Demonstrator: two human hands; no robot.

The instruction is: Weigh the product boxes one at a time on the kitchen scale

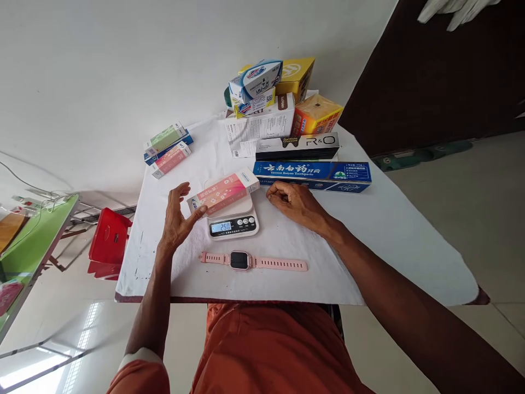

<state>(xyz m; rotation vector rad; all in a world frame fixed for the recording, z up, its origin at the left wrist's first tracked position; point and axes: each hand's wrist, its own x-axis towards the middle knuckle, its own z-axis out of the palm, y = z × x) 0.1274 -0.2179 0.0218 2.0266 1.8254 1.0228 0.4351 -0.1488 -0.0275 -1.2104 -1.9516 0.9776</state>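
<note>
A pink and white toothpaste box (pixel 223 191) lies slantwise across a small white kitchen scale (pixel 233 232), whose lit display shows digits like 250. My left hand (pixel 178 219) is at the box's left end, open, with its thumb over the near edge and its fingers apart from the thumb. To the right of the scale, my right hand (pixel 297 205) rests on the table with its fingers curled in and nothing visible in them. It is just in front of a long blue Yunnan Baiyao toothpaste box (pixel 311 172). Before the scale lies a pink-strapped smartwatch (pixel 240 260).
Behind stand a black and silver R&O box (pixel 297 146), an orange package (pixel 318 115) and stacked soap boxes (pixel 256 80). Several small boxes (pixel 167 148) lie at the back left of the white-covered table (pixel 394 241). A red chair (pixel 109 238) stands left.
</note>
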